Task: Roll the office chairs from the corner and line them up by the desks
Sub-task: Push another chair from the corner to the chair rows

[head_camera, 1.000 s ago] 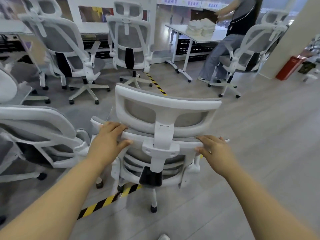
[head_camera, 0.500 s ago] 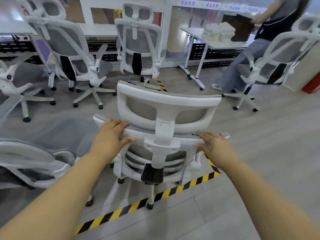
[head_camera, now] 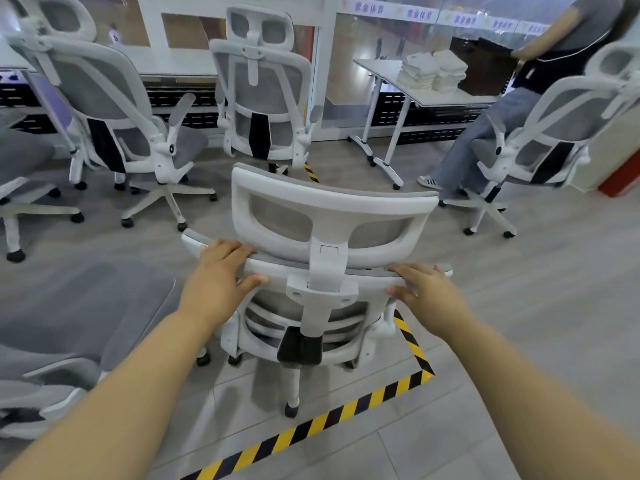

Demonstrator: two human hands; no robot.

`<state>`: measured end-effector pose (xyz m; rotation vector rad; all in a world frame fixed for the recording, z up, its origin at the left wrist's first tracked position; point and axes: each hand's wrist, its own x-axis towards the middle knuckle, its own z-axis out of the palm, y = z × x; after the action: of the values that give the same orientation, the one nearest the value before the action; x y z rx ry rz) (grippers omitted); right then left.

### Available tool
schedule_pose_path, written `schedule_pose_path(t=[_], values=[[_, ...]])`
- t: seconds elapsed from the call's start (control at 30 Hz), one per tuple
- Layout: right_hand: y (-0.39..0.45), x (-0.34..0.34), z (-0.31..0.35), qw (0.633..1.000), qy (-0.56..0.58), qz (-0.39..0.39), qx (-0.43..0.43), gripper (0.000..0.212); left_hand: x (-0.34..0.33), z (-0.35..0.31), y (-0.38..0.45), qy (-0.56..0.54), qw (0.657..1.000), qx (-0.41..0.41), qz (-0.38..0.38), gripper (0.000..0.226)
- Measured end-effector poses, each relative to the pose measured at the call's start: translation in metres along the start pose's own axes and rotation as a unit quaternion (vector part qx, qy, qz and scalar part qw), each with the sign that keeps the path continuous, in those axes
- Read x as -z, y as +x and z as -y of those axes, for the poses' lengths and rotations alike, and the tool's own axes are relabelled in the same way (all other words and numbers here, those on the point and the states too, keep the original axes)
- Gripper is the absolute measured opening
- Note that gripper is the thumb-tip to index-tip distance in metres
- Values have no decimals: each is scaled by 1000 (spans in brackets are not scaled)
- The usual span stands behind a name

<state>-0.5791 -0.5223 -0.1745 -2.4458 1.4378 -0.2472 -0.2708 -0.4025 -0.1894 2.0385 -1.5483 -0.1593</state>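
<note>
A white office chair (head_camera: 329, 216) with grey mesh stands right in front of me, its back towards me. My left hand (head_camera: 221, 275) grips the left end of the backrest's top rail, fingers over the top and thumb underneath. My right hand (head_camera: 420, 289) grips the right end of the same rail. The chair's black-tipped base straddles yellow-black floor tape (head_camera: 408, 379). Ahead stand two more white chairs, one (head_camera: 259, 98) straight ahead and one (head_camera: 114, 109) at the left, both facing a long desk (head_camera: 173, 69) by the windows.
A grey chair seat (head_camera: 69, 313) lies close on my left, with another chair (head_camera: 20, 174) beyond it. At the right, a person (head_camera: 491, 126) stands by a white table (head_camera: 408, 88) with stacked white items, next to another chair (head_camera: 561, 133). A red box (head_camera: 620, 178) sits far right.
The chair and I have rolled forward over the tape, nearer the chairs at the desk. The view has turned left. Both hands keep their grip on the backrest.
</note>
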Motion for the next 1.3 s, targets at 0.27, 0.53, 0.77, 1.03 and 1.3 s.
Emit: schedule_pose_path(t=[0.27, 0.53, 0.77, 1.03, 1.3], values=[[32, 5, -16, 999, 4, -26, 21, 40, -11, -8, 32, 10, 1000, 4, 0, 46], [47, 28, -22, 998, -21, 59, 17, 43, -10, -25, 37, 62, 997, 25, 46, 53], [42, 76, -48, 986, -75, 136, 58, 42, -5, -70, 10, 125, 983, 113, 70, 49], [-9, 122, -141, 964, -113, 222, 95, 47, -44, -184, -52, 168, 942, 225, 185, 33], [-36, 162, -262, 951, -138, 270, 65, 50, -117, -310, -54, 196, 934, 166, 249, 39]])
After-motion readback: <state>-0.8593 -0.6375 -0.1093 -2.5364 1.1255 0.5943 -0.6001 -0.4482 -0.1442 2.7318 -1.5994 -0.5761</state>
